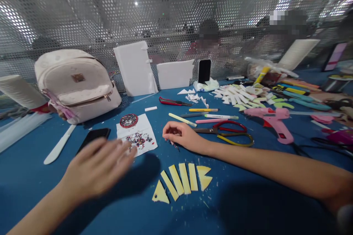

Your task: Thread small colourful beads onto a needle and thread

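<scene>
My left hand [96, 165], somewhat blurred, is held palm down with its fingers stretched out over the blue table, partly hiding a black phone [95, 137] and a white paper [143, 126]. Colourful beads or sequins [139, 140] lie on that paper, beside a round red-rimmed dish [128, 120] of similar bits. My right hand [179, 136] rests right of the paper, its fingers curled together; something small and dark shows under them, too small to name. In front of it, yellow pieces [184, 179] lie in a fish shape, with a small hole in the head piece.
Scissors [228, 130], markers [204, 110] and a red cutter [173, 101] lie behind my right hand. A pink glue gun [271, 119] and piled white pieces [239, 94] are to the right. A pale backpack [78, 88] and white knife [59, 146] are left. Perforated metal stands behind.
</scene>
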Demonstrator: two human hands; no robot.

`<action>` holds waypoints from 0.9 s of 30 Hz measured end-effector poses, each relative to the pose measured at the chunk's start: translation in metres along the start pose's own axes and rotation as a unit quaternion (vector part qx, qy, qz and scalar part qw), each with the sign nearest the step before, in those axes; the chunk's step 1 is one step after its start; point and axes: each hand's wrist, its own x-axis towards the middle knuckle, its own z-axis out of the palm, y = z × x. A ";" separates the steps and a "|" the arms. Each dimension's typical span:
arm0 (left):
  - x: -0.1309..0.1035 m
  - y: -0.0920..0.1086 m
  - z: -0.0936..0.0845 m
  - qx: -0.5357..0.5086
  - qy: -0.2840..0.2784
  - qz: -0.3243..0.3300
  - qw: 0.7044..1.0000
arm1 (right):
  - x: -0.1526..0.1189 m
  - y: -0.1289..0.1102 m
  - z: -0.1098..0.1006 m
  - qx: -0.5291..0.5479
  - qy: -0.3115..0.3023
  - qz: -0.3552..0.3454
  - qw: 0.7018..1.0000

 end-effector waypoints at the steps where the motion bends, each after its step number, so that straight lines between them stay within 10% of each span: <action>1: 0.006 -0.015 0.011 -0.033 -0.030 -0.067 0.997 | 0.000 -0.001 0.000 0.002 -0.001 0.001 1.000; 5: 0.009 -0.057 0.043 -0.184 -0.111 -0.271 0.938 | 0.000 -0.002 -0.001 0.002 -0.002 0.005 1.000; 12: -0.005 -0.058 0.054 -0.305 -0.112 -0.307 0.895 | 0.000 0.000 -0.001 0.001 -0.010 -0.006 1.000; 27: -0.001 -0.061 0.058 -0.281 -0.166 -0.305 0.895 | 0.000 0.000 0.000 -0.011 -0.008 -0.013 1.000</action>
